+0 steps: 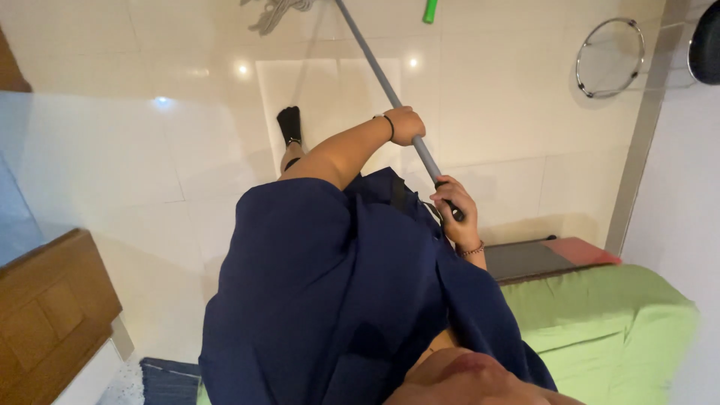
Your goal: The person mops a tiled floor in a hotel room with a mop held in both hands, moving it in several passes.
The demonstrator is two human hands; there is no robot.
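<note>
Both hands are closed around one slanting grey pole (390, 94), one above the other. The left hand (407, 124) grips higher up — fingers wrapped over the shaft, knuckles up, a dark band at the wrist — with the bare forearm stretched forward from a bent elbow. The right hand (454, 202) holds the lower end close to the body, fingers curled tight, a beaded band at its wrist, the arm bent sharply back. One dark-socked foot (289, 124) is planted ahead.

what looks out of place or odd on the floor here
Nothing stands out. Both hands, left hand and right hand, grip the grey mop pole; the tiled floor looks glossy, with no spill.
</note>
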